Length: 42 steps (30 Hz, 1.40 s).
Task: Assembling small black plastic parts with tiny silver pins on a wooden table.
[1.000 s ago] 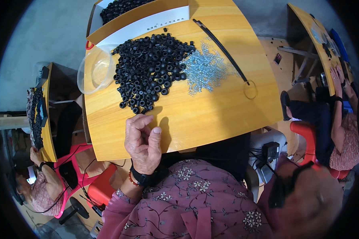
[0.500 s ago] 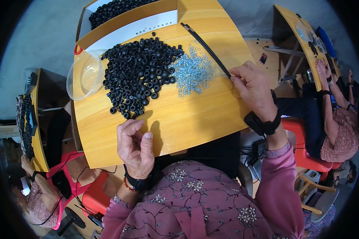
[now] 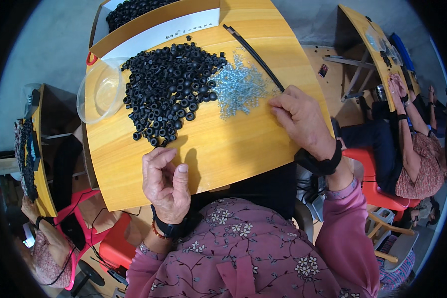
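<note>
My left hand [image 3: 166,184] rests at the table's near edge, palm turned up. Its fingers are half curled, with a gap to the raised thumb and nothing visible between them. Just beyond the fingertips lies a wide heap of black beads [image 3: 169,84], many round with holes. My right hand [image 3: 303,119] is closed in a pinch right of a small pile of pale blue clear beads [image 3: 239,89]. What the pinch holds, if anything, cannot be made out. Two thin black rods [image 3: 256,57] lie side by side, their near end partly behind my right hand.
An open cardboard box [image 3: 156,34] of black beads stands at the table's far side. A clear plastic tub [image 3: 102,94] sits at the left edge, near a red ring [image 3: 91,58]. People work at other tables on both sides; a red chair [image 3: 367,171] is at right.
My right hand has moved slightly left, from the near end of the black rods toward the pale blue beads. The left hand keeps its pose. The whole view has shifted a little.
</note>
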{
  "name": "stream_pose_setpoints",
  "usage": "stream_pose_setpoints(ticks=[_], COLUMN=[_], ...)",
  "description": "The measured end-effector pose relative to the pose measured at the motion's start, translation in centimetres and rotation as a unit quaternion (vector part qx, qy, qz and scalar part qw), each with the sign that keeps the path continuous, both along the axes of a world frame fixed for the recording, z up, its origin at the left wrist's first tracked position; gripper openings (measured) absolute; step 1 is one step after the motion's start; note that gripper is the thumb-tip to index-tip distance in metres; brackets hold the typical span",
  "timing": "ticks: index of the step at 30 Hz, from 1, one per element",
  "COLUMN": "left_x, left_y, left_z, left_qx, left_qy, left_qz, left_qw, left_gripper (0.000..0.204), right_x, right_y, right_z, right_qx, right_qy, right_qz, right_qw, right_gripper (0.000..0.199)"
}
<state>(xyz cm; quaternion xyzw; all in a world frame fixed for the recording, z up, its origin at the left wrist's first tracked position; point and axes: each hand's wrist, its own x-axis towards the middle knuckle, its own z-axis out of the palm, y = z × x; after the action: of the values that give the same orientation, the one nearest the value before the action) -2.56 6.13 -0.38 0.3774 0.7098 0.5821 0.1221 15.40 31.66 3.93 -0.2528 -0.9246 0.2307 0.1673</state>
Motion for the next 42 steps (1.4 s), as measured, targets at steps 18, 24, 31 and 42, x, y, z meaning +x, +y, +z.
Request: stream_pose_setpoints(ticks=[18, 24, 31, 42], left_x=[0.2, -0.2, -0.2, -6.7], left_y=[0.2, 0.5, -0.3, -1.1], left_z=[0.1, 0.2, 0.4, 1.9], left_qx=[0.012, 0.026, 0.034, -0.136], left_qy=[0.01, 0.056, -0.003, 0.219], left_qz=[0.004, 0.018, 0.028, 0.147], left_qw=[1.0, 0.998, 0.999, 0.955], left_gripper=[0.023, 0.021, 0.02, 0.026], right_x=[-0.6, -1.0, -0.3, -0.4], right_y=[1.5, 0.7, -3.6, -8.1], right_z=[-0.2, -0.1, 1.8, -0.6], right_qx=[0.031, 0.053, -0.125, -0.455], right_qy=[-0.025, -0.037, 0.033, 0.082], right_qz=[-0.018, -0.002, -0.013, -0.006], right_qw=[0.999, 0.998, 0.992, 0.887], right_gripper=[0.01, 0.008, 0.004, 0.008])
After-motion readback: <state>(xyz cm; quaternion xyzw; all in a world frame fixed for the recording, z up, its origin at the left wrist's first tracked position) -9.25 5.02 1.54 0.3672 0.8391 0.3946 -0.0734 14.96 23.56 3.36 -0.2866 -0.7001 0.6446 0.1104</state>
